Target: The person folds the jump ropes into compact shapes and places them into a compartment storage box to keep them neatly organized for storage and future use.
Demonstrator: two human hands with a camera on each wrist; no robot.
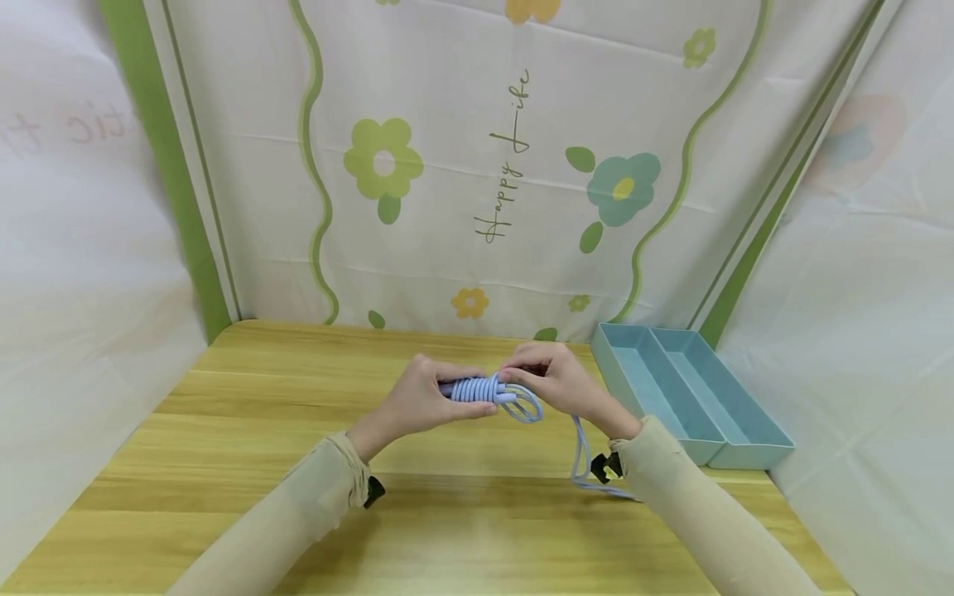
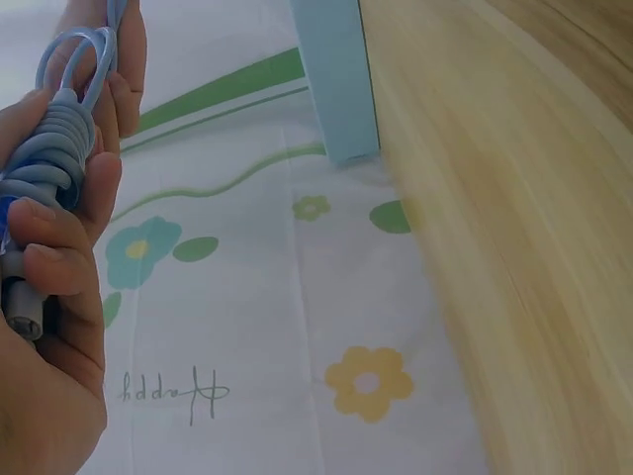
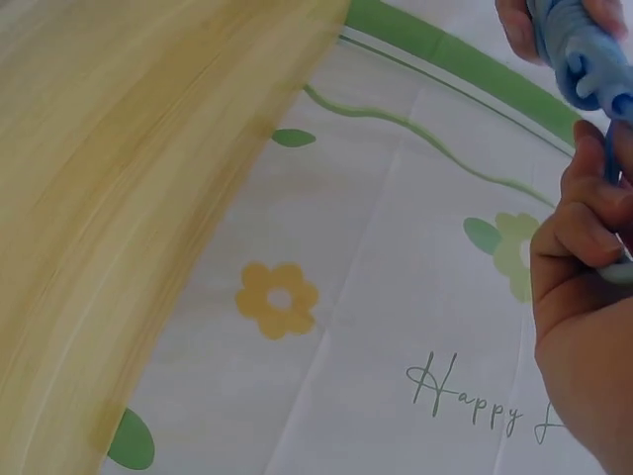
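A light blue cord (image 1: 474, 389) is wound in tight turns into a bundle, held up above the table. My left hand (image 1: 419, 403) grips this bundle, thumb below and fingers above. From the bundle's right end stick out loops (image 1: 531, 407). At that end my right hand (image 1: 561, 382) pinches a strand of the same cord. A doubled length of cord (image 1: 580, 455) hangs below the right hand and runs toward the right sleeve. In the left wrist view, a grey cylindrical end (image 2: 24, 315) pokes out of the bundle by the left palm.
A blue-green tray (image 1: 686, 389) with two long compartments stands at the right rear of the wooden table (image 1: 298, 389). Printed flower curtains (image 1: 447, 207) enclose the back and both sides. Dark wrist devices (image 1: 599, 468) show beneath the sleeves.
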